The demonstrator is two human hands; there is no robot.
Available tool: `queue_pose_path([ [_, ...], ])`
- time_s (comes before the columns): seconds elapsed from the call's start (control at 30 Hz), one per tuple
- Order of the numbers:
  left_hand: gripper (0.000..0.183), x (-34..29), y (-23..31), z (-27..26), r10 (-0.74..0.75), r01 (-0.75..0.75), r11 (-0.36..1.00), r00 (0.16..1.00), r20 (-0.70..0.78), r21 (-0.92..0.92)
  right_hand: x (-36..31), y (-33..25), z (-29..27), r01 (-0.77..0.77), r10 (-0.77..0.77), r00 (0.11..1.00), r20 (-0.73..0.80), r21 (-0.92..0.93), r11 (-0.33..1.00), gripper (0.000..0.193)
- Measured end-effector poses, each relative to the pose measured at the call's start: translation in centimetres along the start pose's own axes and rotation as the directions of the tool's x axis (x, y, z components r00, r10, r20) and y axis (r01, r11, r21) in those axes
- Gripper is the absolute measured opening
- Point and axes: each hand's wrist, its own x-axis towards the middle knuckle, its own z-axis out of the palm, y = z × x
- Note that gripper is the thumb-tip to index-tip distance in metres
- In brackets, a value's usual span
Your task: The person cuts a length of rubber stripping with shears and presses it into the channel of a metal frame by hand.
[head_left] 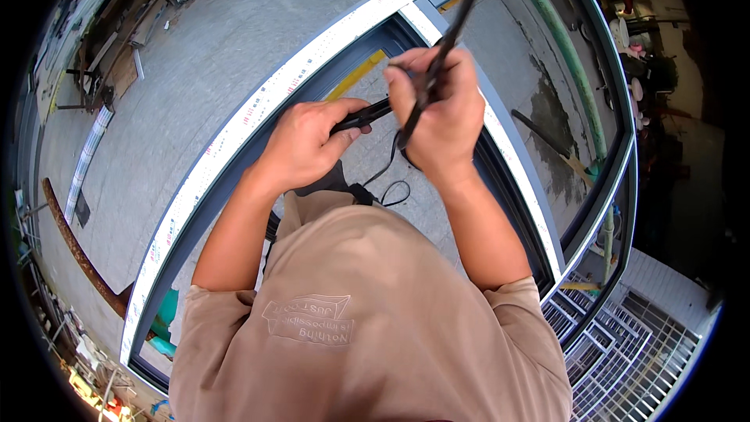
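Observation:
A long black rubber strip (469, 1) runs from the top edge of the view down into my right hand (455, 121), whose fingers are closed round it; motion blurs it slightly. My left hand (301, 143) pinches a black length of strip (369, 115) that reaches across to the right hand. Whether both lengths are one piece, I cannot tell. Below the hands, a thin black end curls into a small loop (396, 192). Both hands are above the opening of a large grey window frame (242, 113) with printed white protective film, and a crossbar (500, 121) divides it.
Scrap wood and metal pieces (129, 51) are piled at the far left. A rusty curved bar (78, 254) lies on the left. Green pipe (564, 31) shows through the right-hand opening. Metal grating (625, 344) is at the lower right. Yellow bar (358, 74) lies beyond my hands.

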Motion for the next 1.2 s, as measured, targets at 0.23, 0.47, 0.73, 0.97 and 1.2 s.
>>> queue_pose_path([
  [0.23, 0.035, -0.3, -0.2, 0.0, -0.032, 0.031, 0.999, 0.999, -0.007, -0.041, 0.9, -1.9, -8.8, -0.285, 0.29, 0.955, -0.057, 0.077, 0.955, 0.034],
  [0.47, 0.037, 0.0, -0.1, 0.2, -0.08, 0.08, 0.996, 0.997, -0.016, 0.031, -8.0, -1.3, -20.7, -0.484, 0.471, 0.866, -0.17, -0.045, 0.874, 0.033],
  [0.73, 0.038, 0.0, -1.7, 0.4, -0.191, 0.195, 0.979, 0.979, -0.072, 0.057, -18.0, -3.2, -30.7, -0.661, 0.656, 0.747, -0.11, -0.236, 0.712, 0.032],
  [0.97, 0.04, 0.2, -5.0, 0.9, -0.121, 0.128, 0.991, 0.984, -0.134, 0.048, -26.4, -0.1, -41.2, -0.867, 0.472, 0.499, -0.727, -0.425, 0.262, 0.05],
  [1.2, 0.039, 1.1, -5.1, 1.6, -0.121, 0.135, 0.987, 0.98, -0.156, 0.082, -30.4, 5.9, -46.0, -0.857, 0.372, 0.498, -0.783, -0.509, 0.076, 0.05],
])
